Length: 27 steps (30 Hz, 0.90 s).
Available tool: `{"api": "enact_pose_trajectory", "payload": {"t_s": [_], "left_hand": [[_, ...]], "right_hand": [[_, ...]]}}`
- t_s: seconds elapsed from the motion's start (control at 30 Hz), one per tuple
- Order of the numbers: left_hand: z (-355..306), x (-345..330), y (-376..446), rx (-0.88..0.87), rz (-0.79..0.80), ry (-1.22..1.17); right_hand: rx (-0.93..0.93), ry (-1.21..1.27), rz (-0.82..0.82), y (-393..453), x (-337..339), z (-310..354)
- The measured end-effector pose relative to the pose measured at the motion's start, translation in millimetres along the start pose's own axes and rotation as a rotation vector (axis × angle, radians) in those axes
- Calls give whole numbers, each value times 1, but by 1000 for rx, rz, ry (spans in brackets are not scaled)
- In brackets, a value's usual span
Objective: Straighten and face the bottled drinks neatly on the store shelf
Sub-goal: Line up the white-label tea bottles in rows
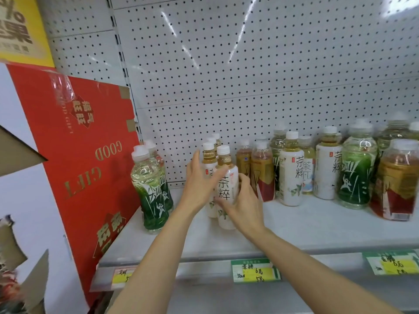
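Observation:
A white-labelled tea bottle [226, 184] stands at the front of a short row in the middle of the grey shelf [317, 225]. My left hand [199, 182] lies with straight fingers against its left side and against the bottle behind [209, 159]. My right hand [242, 200] curls round the front bottle's right side, low on the label, which faces me. Two green-labelled bottles [149, 189] stand apart at the left. A mixed group of white [291, 173], green [356, 173] and brown-red bottles [396, 184] stands unevenly at the right.
A red gift carton [90, 155] leans against the shelf's left end. Perforated white backboard [249, 64] rises behind. Price tags [255, 270] hang on the shelf's front rail. Cardboard flaps [18, 155] stick in from the far left.

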<state>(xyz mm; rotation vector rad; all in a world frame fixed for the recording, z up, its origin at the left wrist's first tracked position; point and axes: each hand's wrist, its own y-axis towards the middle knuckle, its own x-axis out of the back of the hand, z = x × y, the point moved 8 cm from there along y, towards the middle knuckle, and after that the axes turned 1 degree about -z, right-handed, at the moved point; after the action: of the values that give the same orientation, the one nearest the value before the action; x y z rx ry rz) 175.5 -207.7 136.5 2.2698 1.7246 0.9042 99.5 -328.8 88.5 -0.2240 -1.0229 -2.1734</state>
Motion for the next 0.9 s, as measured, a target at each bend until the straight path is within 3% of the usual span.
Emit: {"api": "enact_pose_trajectory", "payload": {"t_s": [0.17,0.5,0.77,0.9], "left_hand": [[-12,-7,1,-157,8,291],[-11,-17,-2,-193,-25,253],[-2,-20,-6,-96,-104,192],[-34,-6,-11,-109,-399,159]], "right_hand": [[82,-80,23,-2,-11,1],[181,-263,140,-1,21,-21],[348,-580,-188,40,106,-53],[305,-589,-246,67,130,-68]]}}
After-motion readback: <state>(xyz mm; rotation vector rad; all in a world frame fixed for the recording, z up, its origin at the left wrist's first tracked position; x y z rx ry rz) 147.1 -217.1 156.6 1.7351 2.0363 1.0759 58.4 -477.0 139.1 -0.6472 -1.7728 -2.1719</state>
